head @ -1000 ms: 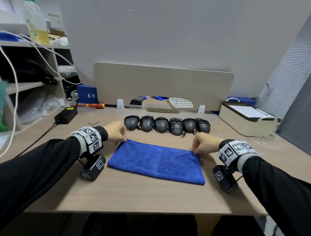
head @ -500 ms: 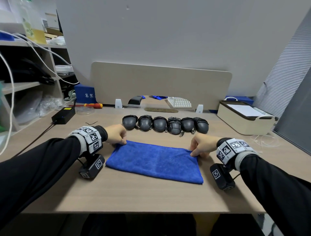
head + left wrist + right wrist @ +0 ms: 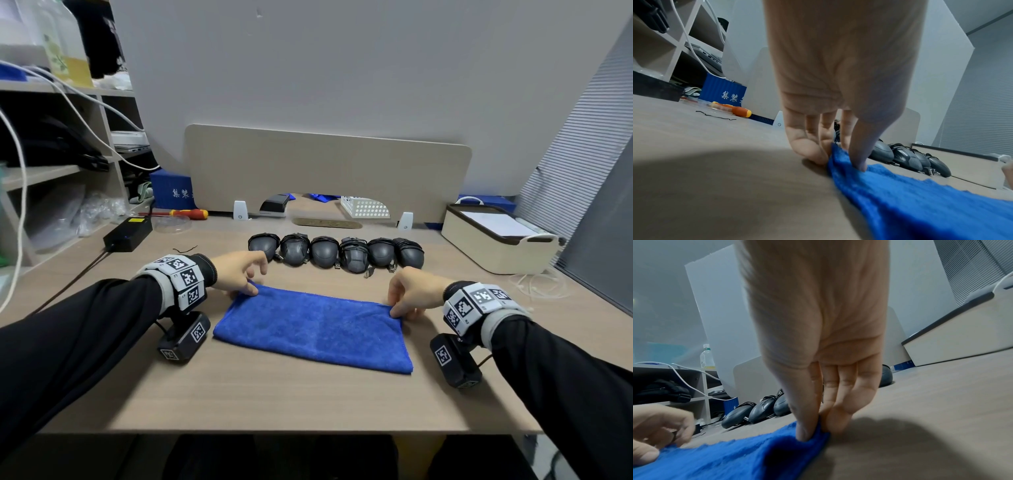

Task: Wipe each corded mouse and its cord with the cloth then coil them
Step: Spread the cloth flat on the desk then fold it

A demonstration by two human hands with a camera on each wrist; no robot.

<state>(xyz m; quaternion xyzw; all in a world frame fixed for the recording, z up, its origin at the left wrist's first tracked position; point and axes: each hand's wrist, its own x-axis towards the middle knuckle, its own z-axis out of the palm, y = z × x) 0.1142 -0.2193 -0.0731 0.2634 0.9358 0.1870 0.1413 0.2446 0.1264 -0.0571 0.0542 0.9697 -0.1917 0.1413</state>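
Head cam: we've got the desk (image 3: 274,394) w/ the blue cloth (image 3: 313,329) folded flat, long axis running left-right, just near of the row of six mice (image 3: 337,253), cords already wrapped round them afaict. Our left hand (image 3: 236,272) pinches the cloth's far-left corner, thumb on top, and our right hand (image 3: 412,291) pinches the far-right corner the same way. Mice sit just far of both hands; the leftmost is nearly touching our left fingers, so that hand's nearer imo.
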